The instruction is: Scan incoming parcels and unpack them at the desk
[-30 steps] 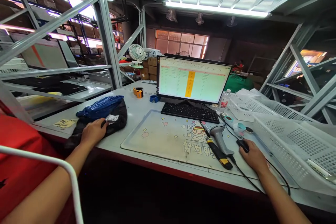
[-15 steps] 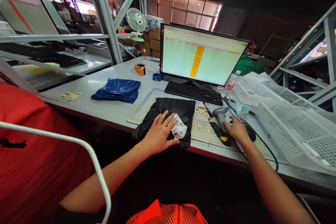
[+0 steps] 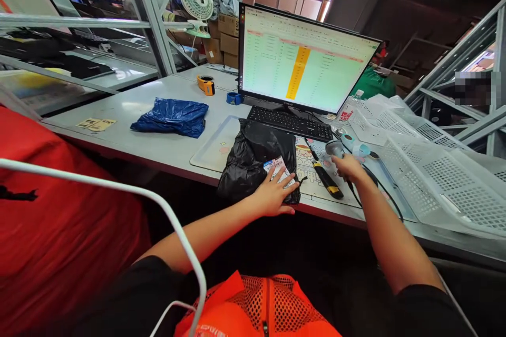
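Note:
A black plastic mailer bag [image 3: 249,160] lies at the table's front edge, partly overhanging it. My left hand [image 3: 272,194] rests on it with fingers spread, touching the white shipping label [image 3: 280,166]. My right hand [image 3: 348,167] is closed around the handle of a grey barcode scanner [image 3: 334,147], its head pointing up and left, its cable trailing below. Between the two hands lies a black and yellow box cutter [image 3: 326,179] on the printed desk mat [image 3: 209,147].
A monitor [image 3: 276,73] and black keyboard [image 3: 290,122] stand behind the bag. A blue mailer bag [image 3: 169,117] and an orange tape dispenser [image 3: 206,85] lie left. White perforated baskets [image 3: 446,174] occupy the right side. A white tube [image 3: 166,205] crosses the lower left foreground.
My right hand has taken hold of the scanner and raised its head. The black bag has shifted and turned slightly, my left hand moving right with it. The view has also shifted.

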A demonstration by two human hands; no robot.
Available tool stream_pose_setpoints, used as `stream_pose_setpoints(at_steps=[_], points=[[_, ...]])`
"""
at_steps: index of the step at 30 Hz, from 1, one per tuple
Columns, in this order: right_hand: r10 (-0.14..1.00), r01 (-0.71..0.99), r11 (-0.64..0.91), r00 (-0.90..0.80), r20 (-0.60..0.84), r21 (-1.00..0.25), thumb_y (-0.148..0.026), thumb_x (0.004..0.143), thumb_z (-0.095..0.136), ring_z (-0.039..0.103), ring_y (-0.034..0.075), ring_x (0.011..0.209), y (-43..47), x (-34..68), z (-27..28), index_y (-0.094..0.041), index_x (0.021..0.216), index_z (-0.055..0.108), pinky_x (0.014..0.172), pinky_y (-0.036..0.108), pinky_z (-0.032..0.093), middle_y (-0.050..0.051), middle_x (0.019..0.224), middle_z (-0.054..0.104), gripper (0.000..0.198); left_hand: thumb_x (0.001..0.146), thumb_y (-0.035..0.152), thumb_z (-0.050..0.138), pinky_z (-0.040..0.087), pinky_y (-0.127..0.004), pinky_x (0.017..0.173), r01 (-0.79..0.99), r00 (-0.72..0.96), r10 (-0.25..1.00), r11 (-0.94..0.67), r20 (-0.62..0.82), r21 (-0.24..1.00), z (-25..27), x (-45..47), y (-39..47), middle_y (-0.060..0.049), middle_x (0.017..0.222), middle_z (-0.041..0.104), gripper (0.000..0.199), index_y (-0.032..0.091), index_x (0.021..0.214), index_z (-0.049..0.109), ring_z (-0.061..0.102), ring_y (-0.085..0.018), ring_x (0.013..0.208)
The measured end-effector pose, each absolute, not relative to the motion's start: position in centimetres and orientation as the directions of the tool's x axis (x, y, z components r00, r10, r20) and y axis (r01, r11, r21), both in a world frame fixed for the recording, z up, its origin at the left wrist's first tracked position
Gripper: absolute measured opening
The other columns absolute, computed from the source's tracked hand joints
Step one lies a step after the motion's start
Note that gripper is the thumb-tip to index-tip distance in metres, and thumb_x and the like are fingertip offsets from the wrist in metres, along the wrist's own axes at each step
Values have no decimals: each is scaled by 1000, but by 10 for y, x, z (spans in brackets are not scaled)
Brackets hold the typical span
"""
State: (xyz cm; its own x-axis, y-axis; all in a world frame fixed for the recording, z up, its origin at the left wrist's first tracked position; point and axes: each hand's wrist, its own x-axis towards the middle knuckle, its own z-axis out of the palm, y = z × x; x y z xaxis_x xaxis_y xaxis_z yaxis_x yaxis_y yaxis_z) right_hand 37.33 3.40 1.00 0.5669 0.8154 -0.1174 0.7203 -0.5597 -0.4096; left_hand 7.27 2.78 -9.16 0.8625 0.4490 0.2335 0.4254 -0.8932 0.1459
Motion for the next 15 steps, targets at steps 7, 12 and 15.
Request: stream_pose_setpoints(at_steps=[7,12,15], points=[[963,567,-225,3,-271,-793,-72,88,71,44,10,47,-54,338,82,-21,95,60,39,21,30,-3,62,53,53,90,67,72,13,-66,130,506,805,506,-858,310,85,-112,72,-17,-18,175,28,99,19,168,34,15,-46,163],[924,690,-1,-275,-264,-724,-69,97,63,48,11,52,-81,297,92,-20,113,67,46,22,36,-3,65,55,51,88,62,76,10,-69,130,508,792,510,-856,336,102,-131,75,-18,-18,175,27,103,22,170,28,13,-46,164],[930,705,8,-266,-253,-709,-70,98,60,50,13,54,-71,294,80,-20,119,67,47,23,38,-2,68,59,54,90,63,74,13,-69,130,491,799,503,-862,329,127,-123,71,-17,-17,175,29,100,23,170,28,15,-46,164]])
